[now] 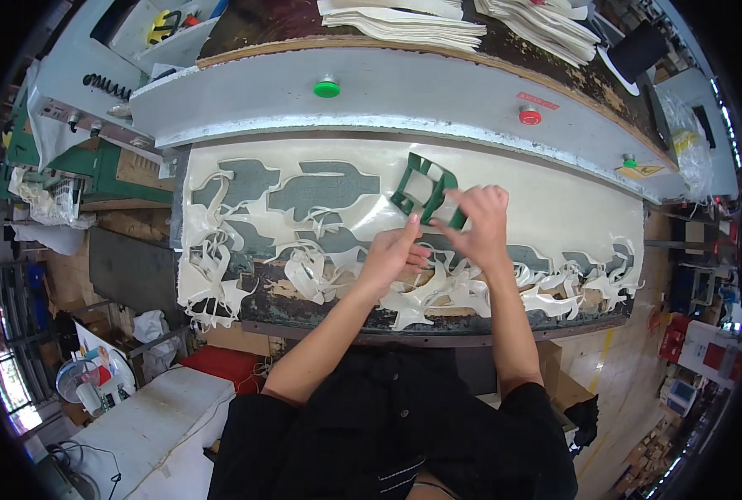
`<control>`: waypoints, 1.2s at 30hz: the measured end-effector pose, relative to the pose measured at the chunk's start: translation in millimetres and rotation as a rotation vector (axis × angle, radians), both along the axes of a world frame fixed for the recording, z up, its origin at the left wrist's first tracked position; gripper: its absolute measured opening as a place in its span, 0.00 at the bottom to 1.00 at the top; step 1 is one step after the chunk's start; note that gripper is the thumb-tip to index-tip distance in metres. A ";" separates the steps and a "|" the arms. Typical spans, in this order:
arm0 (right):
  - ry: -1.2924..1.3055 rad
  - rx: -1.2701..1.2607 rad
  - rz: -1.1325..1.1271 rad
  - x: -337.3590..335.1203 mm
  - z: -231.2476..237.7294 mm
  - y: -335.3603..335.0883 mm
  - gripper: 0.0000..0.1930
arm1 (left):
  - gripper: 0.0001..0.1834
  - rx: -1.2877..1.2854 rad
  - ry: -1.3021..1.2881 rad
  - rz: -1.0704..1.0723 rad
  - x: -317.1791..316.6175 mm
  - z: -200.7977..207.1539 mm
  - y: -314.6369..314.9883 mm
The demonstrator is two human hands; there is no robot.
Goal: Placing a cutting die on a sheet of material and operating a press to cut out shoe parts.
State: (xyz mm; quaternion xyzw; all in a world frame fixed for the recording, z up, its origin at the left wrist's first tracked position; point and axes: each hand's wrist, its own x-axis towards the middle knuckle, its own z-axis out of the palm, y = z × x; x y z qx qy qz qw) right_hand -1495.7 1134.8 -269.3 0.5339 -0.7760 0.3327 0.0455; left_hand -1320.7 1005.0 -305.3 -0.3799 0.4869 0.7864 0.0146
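Observation:
A green open-framed cutting die [423, 188] is tilted above the cream sheet [538, 187], near the middle of the bench. My right hand [481, 223] grips its right side, with the fingers at the upper edge and the thumb lower down. Below the die is my left hand [392, 257], its thumb raised to the lower edge and its other fingers apart. Whether that thumb presses on the die I cannot make out. Cut-out gaps in the sheet show a grey-green surface, and curled cream scraps [308, 271] lie along the near edge.
Behind the sheet runs a grey machine beam with a green button [327, 87] and a red button [529, 115]. Stacks of cream pieces [404, 29] rest on the shelf above. A white fan [79, 382] stands at the left, by a white-topped table [150, 437].

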 end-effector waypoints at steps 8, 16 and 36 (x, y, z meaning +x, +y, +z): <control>0.533 -0.195 0.140 72.2 -20.2 30.1 0.18 | 0.28 0.355 0.135 0.046 -13.4 23.6 8.3; 0.031 -0.286 0.269 39.2 -54.0 63.2 0.24 | 0.27 -0.371 0.036 0.039 9.5 19.6 -16.6; -0.059 0.006 -0.168 -15.2 -82.8 41.4 0.32 | 0.41 -1.429 0.028 -0.543 -35.9 -46.5 -75.7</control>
